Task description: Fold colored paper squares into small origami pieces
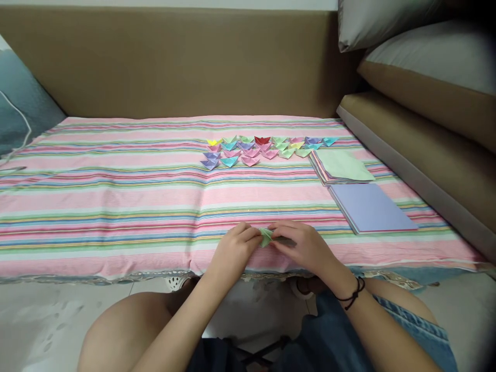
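Observation:
A small piece of folded green paper (265,237) is between my two hands, just above the near part of the striped cloth. My left hand (239,247) pinches its left side, with thumb and fingers closed. From the other side my right hand (300,243) grips the paper between thumb and fingertips. The fingers cover both ends of the paper, so its full shape is hidden. Farther back, several folded paper boats (250,161) in many colours stand in rows on the cloth.
To the right lie a stack of purple paper sheets (374,206) and a stack topped with pale green paper (344,166). Large brown and grey cushions (418,129) pile up along the right edge. A brown padded board (174,62) rises behind the striped cloth (116,196).

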The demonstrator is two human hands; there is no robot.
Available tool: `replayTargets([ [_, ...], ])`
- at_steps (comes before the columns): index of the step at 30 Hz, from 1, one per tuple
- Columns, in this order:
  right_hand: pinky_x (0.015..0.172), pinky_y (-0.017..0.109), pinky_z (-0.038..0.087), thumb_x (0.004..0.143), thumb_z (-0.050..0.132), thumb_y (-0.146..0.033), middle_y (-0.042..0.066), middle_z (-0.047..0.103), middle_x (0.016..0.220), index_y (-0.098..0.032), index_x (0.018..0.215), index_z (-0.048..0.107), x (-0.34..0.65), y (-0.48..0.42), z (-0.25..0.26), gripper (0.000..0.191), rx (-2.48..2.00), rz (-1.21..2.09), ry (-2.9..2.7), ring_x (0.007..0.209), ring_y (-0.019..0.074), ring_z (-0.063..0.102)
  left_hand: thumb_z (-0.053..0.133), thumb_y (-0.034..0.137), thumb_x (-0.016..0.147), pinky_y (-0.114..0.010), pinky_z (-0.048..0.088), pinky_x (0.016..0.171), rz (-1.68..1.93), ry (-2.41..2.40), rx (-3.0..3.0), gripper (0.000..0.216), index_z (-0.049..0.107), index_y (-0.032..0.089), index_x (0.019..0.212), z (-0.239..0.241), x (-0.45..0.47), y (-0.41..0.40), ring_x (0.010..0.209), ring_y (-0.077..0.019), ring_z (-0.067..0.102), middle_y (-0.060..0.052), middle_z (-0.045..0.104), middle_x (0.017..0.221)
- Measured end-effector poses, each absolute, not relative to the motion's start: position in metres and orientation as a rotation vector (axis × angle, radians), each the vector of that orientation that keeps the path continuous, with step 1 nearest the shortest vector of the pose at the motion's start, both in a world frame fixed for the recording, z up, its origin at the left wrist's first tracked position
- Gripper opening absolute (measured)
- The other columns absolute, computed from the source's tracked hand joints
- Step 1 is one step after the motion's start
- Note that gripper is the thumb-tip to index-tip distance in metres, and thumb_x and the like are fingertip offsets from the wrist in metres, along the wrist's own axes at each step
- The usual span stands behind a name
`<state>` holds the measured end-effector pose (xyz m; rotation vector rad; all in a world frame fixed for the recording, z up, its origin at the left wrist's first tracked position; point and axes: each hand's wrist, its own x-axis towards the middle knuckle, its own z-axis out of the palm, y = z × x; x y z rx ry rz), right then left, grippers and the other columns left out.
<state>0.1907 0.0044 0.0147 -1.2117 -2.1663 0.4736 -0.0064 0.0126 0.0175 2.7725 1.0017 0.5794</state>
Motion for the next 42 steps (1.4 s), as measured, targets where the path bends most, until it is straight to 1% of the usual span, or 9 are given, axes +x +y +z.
replayTargets([
  [4, 0.079, 0.035, 0.051, 0.080, 0.056, -0.016, 0.004, 0.069, 0.098, -0.023, 0.083, 0.066, 0.189, 0.005, 0.015, 0.013, -1.249, 0.484, -2.139, 0.091, 0.0208, 0.064, 0.045, 0.012, 0.089, -0.032, 0.047, 0.075, 0.568, 0.951, 2.872, 0.018, 0.061, 0.018, 0.093, 0.019, -0.006, 0.012, 0.088, -0.0188, 0.052, -0.005, 0.062, 0.091],
  [9, 0.082, 0.038, 0.050, 0.083, 0.051, -0.015, 0.005, 0.068, 0.101, -0.022, 0.085, 0.067, 0.185, 0.004, 0.015, 0.017, -1.231, 0.502, -2.136, 0.094, 0.0208, 0.062, 0.043, 0.013, 0.090, -0.032, 0.047, 0.077, 0.609, 0.924, 2.871, 0.018, 0.060, 0.019, 0.093, 0.019, -0.008, 0.012, 0.090, -0.0182, 0.053, -0.005, 0.061, 0.088],
  [14, 0.088, 0.039, 0.047, 0.077, 0.059, -0.014, 0.007, 0.064, 0.108, -0.020, 0.092, 0.065, 0.179, 0.003, 0.016, 0.018, -1.224, 0.526, -2.211, 0.103, 0.0222, 0.056, 0.046, 0.013, 0.088, -0.033, 0.047, 0.078, 0.559, 0.929, 2.910, 0.016, 0.060, 0.017, 0.094, 0.018, -0.007, 0.012, 0.092, -0.0194, 0.052, -0.005, 0.062, 0.090],
  [18, 0.086, 0.040, 0.046, 0.073, 0.062, -0.013, 0.008, 0.062, 0.103, -0.019, 0.091, 0.064, 0.174, 0.003, 0.017, 0.019, -1.255, 0.496, -2.228, 0.099, 0.0230, 0.055, 0.052, 0.015, 0.086, -0.036, 0.046, 0.079, 0.551, 0.942, 2.899, 0.014, 0.060, 0.016, 0.096, 0.017, -0.007, 0.012, 0.093, -0.0211, 0.052, -0.006, 0.062, 0.095],
  [22, 0.081, 0.038, 0.047, 0.075, 0.060, -0.013, 0.007, 0.060, 0.098, -0.019, 0.085, 0.063, 0.171, 0.003, 0.018, 0.012, -1.283, 0.509, -2.191, 0.095, 0.0223, 0.055, 0.049, 0.018, 0.088, -0.037, 0.045, 0.082, 0.692, 0.980, 2.787, 0.018, 0.058, 0.020, 0.103, 0.018, -0.012, 0.012, 0.101, -0.0216, 0.050, -0.007, 0.059, 0.109],
  [28, 0.081, 0.037, 0.047, 0.075, 0.059, -0.010, 0.007, 0.060, 0.094, -0.019, 0.084, 0.064, 0.170, 0.004, 0.019, 0.014, -1.309, 0.519, -2.172, 0.093, 0.0220, 0.054, 0.053, 0.018, 0.084, -0.043, 0.043, 0.088, 0.700, 1.048, 2.802, 0.016, 0.058, 0.018, 0.099, 0.021, -0.018, 0.009, 0.110, -0.0262, 0.046, -0.010, 0.055, 0.118],
  [33, 0.079, 0.036, 0.047, 0.078, 0.055, -0.011, 0.006, 0.060, 0.090, -0.019, 0.082, 0.065, 0.169, 0.005, 0.016, 0.014, -1.302, 0.514, -2.153, 0.090, 0.0209, 0.055, 0.052, 0.017, 0.083, -0.046, 0.042, 0.086, 0.600, 1.102, 2.897, 0.020, 0.054, 0.018, 0.103, 0.018, -0.014, 0.004, 0.107, -0.0281, 0.047, -0.012, 0.054, 0.116],
  [38, 0.079, 0.036, 0.047, 0.080, 0.051, -0.009, 0.006, 0.060, 0.089, -0.019, 0.076, 0.065, 0.167, 0.007, 0.013, 0.018, -1.342, 0.506, -2.114, 0.089, 0.0203, 0.055, 0.052, 0.020, 0.082, -0.044, 0.045, 0.080, 0.543, 1.226, 2.806, 0.018, 0.053, 0.015, 0.099, 0.013, -0.008, 0.003, 0.100, -0.0277, 0.050, -0.015, 0.052, 0.115],
  [42, 0.079, 0.035, 0.047, 0.079, 0.051, -0.009, 0.007, 0.061, 0.089, -0.019, 0.073, 0.065, 0.166, 0.007, 0.014, 0.018, -1.369, 0.508, -2.104, 0.089, 0.0208, 0.055, 0.050, 0.018, 0.083, -0.042, 0.047, 0.078, 0.600, 1.213, 2.746, 0.013, 0.054, 0.017, 0.095, 0.012, -0.007, 0.001, 0.096, -0.0258, 0.052, -0.013, 0.052, 0.112],
])
